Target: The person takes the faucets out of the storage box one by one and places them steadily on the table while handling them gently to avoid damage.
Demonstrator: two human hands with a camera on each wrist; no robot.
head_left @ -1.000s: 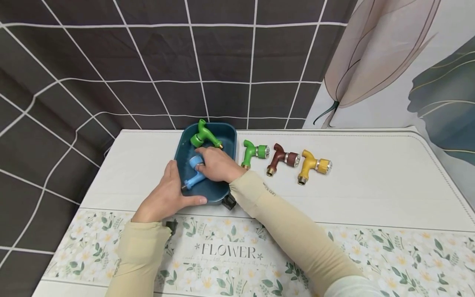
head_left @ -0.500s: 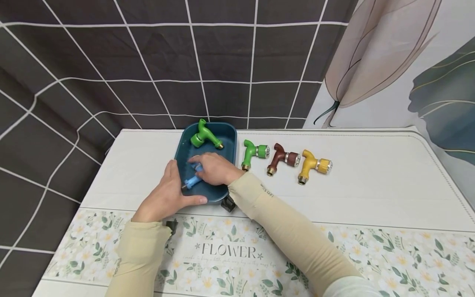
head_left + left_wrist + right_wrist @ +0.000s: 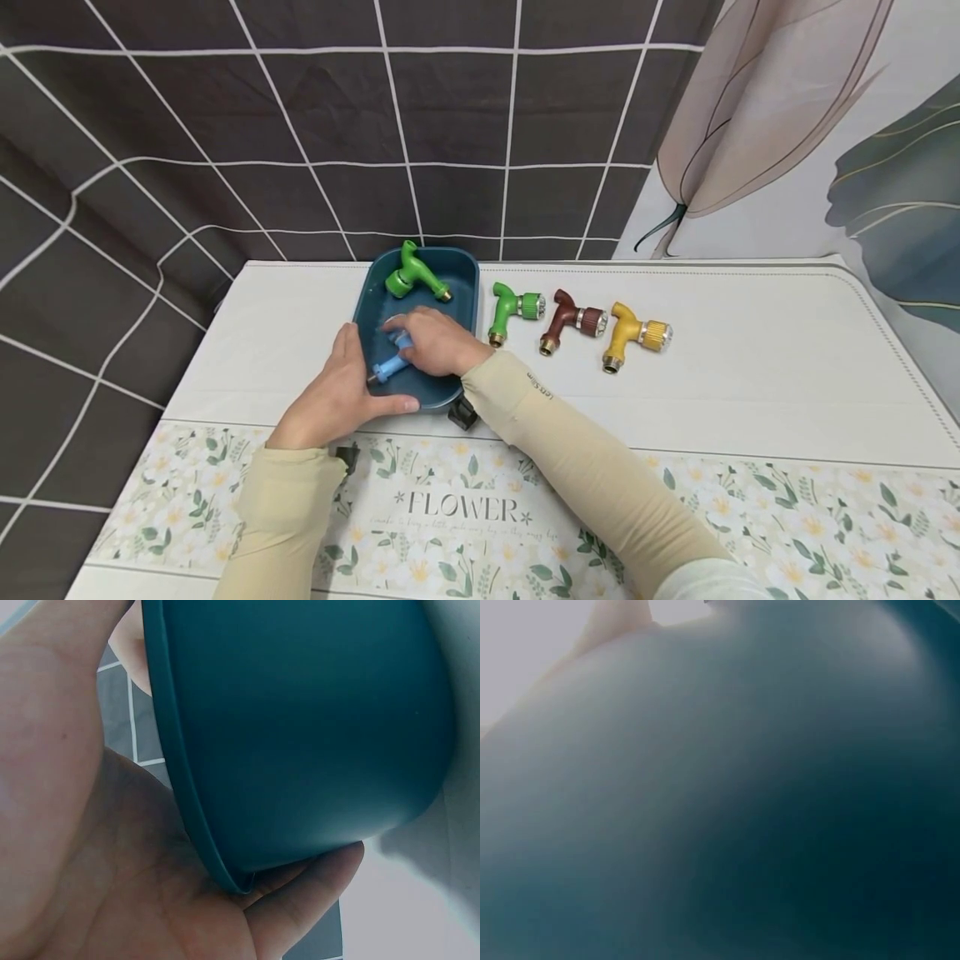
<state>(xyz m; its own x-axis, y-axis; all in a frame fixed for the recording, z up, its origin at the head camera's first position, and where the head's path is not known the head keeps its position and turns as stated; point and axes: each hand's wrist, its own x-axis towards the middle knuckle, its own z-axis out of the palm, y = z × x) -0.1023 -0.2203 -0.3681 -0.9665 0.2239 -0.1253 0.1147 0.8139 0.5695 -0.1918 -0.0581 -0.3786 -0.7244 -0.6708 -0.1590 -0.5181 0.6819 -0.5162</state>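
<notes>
Now covers the blue tap [image 3: 390, 367] more with the right hand [image 3: 435, 340], gripping one end, so perhaps risking slip, with left fingers [image 3: 347, 348] straight against the tray [image 3: 462, 292].

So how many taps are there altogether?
5. In the tub: one green tap at the far end and one blue tap partly covered by the right hand. On the table, right of the tub: another green tap, a brown tap, a yellow tap. No others show.

Blue tap [image 3: 391, 367] lying in dark-blue tub [image 3: 461, 279]
</notes>
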